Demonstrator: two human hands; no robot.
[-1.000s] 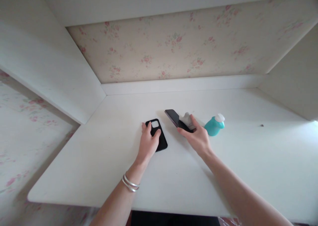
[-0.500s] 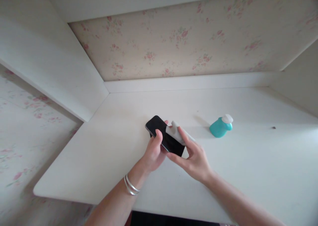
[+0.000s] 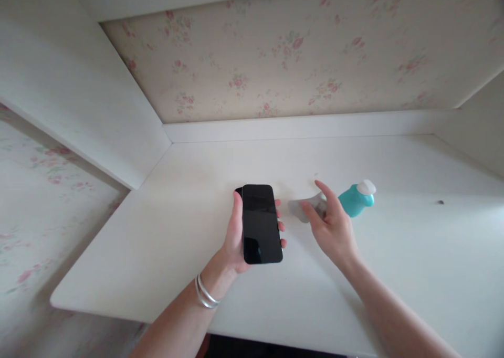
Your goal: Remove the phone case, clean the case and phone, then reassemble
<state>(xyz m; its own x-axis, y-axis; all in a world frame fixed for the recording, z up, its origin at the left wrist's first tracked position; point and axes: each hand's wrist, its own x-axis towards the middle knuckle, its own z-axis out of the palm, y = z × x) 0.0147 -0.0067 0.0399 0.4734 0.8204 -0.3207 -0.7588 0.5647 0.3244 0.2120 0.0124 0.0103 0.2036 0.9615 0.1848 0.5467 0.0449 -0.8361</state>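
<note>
While our left hand grips the black phone from beneath, screen up, the thumb lies along its left edge and the fingertips curl over its right edge. We hold it just above the white desk. Our right hand pinches a small grey cloth, which seems to touch the desk, just beside a teal bottle. Silver bangles circle the left wrist.
</note>
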